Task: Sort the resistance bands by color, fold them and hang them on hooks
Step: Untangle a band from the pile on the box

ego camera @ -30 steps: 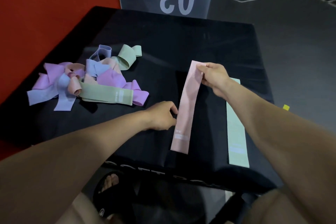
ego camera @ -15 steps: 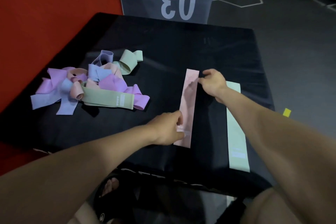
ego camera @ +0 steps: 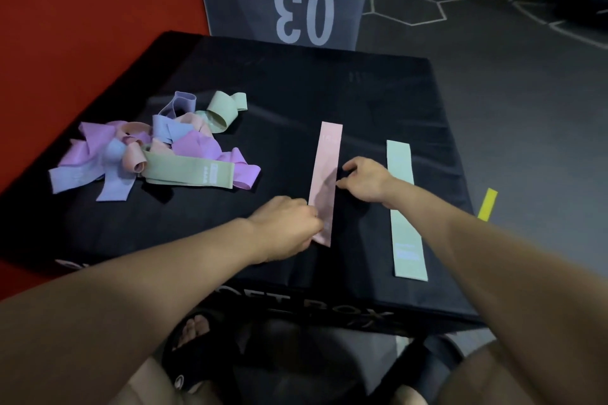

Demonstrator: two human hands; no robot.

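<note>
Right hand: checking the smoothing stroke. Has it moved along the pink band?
Yes. The right hand slid from the pink band's far end toward its middle, beside the mint band.
</note>
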